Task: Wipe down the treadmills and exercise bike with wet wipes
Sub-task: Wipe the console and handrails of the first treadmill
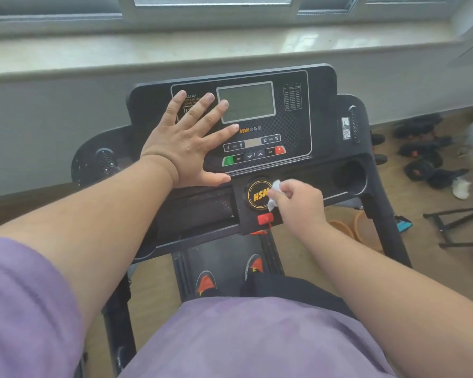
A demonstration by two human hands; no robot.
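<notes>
While the left hand (187,144) lies flat with fingers spread on the treadmill (322,85) console, bracing beside the screen (247,102), the right hand (298,204) pinches a bunched white wipe (273,193) against the round yellow logo disc (257,195) just above the red safety key (265,219). Judging by this, the job seems to be at an early or middle stage: only this one console is under the wipe, the shelf left of the disc looks dusty, and the belt (219,257) below looks untouched. No exercise bike or other treadmill can be made out in view, so those probably remain.
</notes>
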